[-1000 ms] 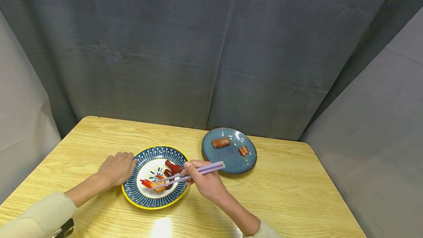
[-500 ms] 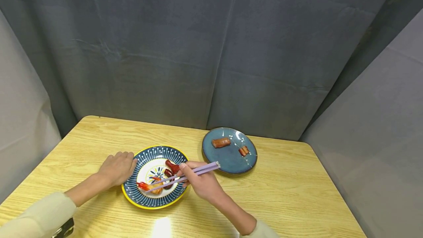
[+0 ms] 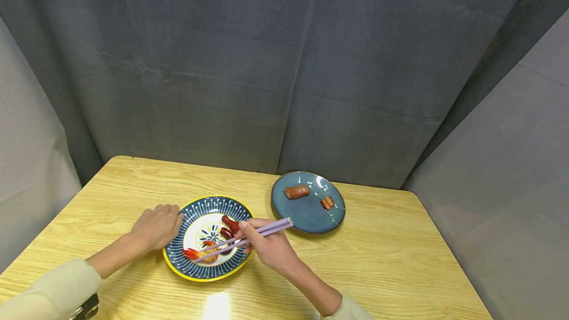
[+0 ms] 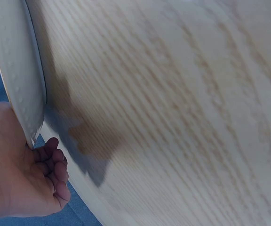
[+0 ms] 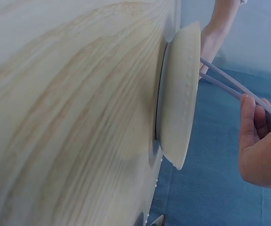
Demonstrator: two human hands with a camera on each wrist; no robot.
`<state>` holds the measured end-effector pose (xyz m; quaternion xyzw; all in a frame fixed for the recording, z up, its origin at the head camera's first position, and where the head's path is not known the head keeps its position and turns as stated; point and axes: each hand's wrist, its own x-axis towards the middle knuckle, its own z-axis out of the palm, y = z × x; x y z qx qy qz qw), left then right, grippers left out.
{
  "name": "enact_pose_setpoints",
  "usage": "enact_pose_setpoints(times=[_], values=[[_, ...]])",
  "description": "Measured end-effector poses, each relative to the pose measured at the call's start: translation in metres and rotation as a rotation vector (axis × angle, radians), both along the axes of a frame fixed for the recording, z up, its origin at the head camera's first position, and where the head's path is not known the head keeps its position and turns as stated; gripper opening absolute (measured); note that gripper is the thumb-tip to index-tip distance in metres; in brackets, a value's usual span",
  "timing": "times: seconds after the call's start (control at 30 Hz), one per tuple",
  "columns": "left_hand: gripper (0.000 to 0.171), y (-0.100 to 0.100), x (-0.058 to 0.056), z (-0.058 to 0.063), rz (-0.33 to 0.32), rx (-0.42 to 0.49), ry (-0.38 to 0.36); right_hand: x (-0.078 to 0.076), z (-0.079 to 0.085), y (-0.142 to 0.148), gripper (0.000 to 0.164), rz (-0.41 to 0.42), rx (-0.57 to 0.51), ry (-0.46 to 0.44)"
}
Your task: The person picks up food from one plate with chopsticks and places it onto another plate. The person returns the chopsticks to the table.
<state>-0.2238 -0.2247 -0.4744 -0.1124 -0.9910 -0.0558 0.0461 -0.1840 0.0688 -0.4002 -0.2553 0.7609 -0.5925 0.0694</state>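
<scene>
In the head view my right hand [image 3: 266, 246] holds a pair of lilac chopsticks [image 3: 262, 232]; the right wrist view shows the chopsticks [image 5: 239, 84] reaching over the plate's rim. Their tips lie at a red and orange shrimp [image 3: 210, 253], low on the blue-and-white patterned plate [image 3: 181, 262] with a yellow rim. Whether the tips pinch the shrimp I cannot tell. Beside it lie a dark red curled piece [image 3: 226, 233] and a red drumstick-shaped piece [image 3: 230, 223], partly behind the right hand. My left hand [image 3: 157, 226] grips the plate's left edge, its fingers [image 4: 55, 169] curled at the rim.
A blue-grey plate [image 3: 306, 219] stands at the back right of the wooden table [image 3: 378, 260]. On it lie a brown roll-shaped piece [image 3: 297, 191] and a smaller brown piece [image 3: 327, 203]. A dark grey curtain [image 3: 213, 88] hangs behind the table.
The right hand and chopsticks have shifted a little left and down. The shrimp has moved slightly left toward the plate's rim. The left hand and both plates stay in place.
</scene>
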Motion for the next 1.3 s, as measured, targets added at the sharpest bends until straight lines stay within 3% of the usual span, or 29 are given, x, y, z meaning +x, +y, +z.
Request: enact_pose_setpoints(times=[0.63, 1.0, 1.3], values=[[0.027, 0.0, 0.0, 0.002, 0.003, -0.004, -0.008, 0.0, -0.001, 0.001, 0.03, 0.031, 0.007, -0.001], [0.025, 0.0, 0.0, 0.002, 0.001, 0.005, 0.0, -0.018, -0.034, 0.003, 0.032, 0.059, -0.042, -0.032], [0.025, 0.0, -0.001, 0.0, 0.006, 0.013, -0.007, -0.02, -0.026, 0.007, 0.031, 0.042, -0.084, -0.041]])
